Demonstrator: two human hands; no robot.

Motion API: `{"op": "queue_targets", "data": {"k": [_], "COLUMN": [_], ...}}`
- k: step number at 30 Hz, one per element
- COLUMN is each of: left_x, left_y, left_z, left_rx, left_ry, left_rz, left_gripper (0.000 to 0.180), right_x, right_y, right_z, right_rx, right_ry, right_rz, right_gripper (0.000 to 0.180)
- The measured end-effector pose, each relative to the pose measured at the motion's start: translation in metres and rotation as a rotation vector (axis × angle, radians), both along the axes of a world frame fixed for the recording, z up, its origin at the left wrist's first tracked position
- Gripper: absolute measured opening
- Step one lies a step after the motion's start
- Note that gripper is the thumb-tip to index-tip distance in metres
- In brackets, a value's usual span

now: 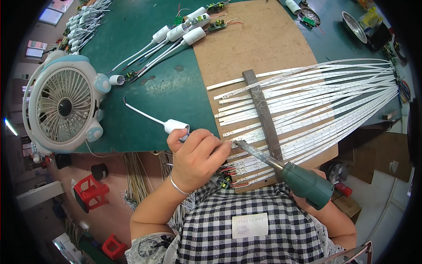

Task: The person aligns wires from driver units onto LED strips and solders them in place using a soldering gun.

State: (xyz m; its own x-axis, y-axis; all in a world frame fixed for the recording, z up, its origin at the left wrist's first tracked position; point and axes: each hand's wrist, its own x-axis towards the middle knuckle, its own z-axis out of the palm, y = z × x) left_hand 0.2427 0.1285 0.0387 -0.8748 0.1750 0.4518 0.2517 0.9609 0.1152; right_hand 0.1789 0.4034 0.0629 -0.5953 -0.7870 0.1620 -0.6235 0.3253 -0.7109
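Observation:
My left hand (198,154) is closed, thumb and fingers around the open end of a white cylindrical housing (173,126) with a white cable trailing to the upper left. Its fingertips reach the left ends of a row of white LED strips (290,105). In my right hand (302,201) is a soldering iron (303,182) with a green handle, which partly covers that hand. The iron's tip points left and is right by my left fingertips at a strip end. What lies under those fingertips is hidden. A dark bar (262,112) lies across the strips.
The strips lie on a brown board (246,39) over a green table (154,94). A fan (66,105) stands at the left. Several white housings with circuit boards (193,36) lie behind. A metal dish (354,27) sits far right. Red stools (91,192) are on the floor.

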Motion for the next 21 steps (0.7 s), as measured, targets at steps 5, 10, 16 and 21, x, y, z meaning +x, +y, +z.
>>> {"op": "queue_targets", "data": {"k": [5,10,16,21], "left_x": [0.000,-0.001,-0.002,-0.002], "left_y": [-0.001,0.000,0.001,0.001], "left_z": [0.001,0.003,0.005,0.007], "left_rx": [-0.009,-0.016,-0.004,-0.011], "left_ry": [-0.004,-0.023,-0.028,-0.046], "left_rz": [0.000,0.005,0.006,0.007], "left_gripper": [0.011,0.009,0.013,0.013], "right_x": [0.015,0.013,0.011,0.012], "right_y": [0.024,0.023,0.024,0.028], "right_z": [-0.007,0.000,-0.002,-0.008], "right_rx": [-0.086,-0.160,-0.179,-0.187], "right_ry": [-0.522,-0.715,-0.638,-0.663], "right_rz": [-0.187,-0.231,-0.155,-0.162], "right_gripper": [0.019,0.030,0.033,0.033]}}
